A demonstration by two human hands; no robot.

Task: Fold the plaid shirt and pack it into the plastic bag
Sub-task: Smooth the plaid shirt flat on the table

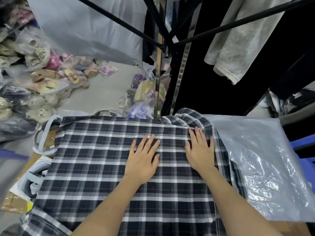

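The plaid shirt (95, 167), dark blue with white and grey checks, lies spread flat in front of me. My left hand (143, 157) rests palm down on its middle with fingers apart. My right hand (200, 149) lies flat near the shirt's right edge, fingertips close to a seam by the collar area at the far right. Neither hand grips anything. The clear plastic bag (265, 164) lies flat to the right, its left edge over the shirt's right side.
Bagged slippers and soft goods (39, 79) are piled on the floor at the left. A black rack with hanging garments (238, 41) stands ahead. Cardboard and white-strapped items (32, 179) sit at the shirt's left edge. A blue stool (305, 145) shows at the right.
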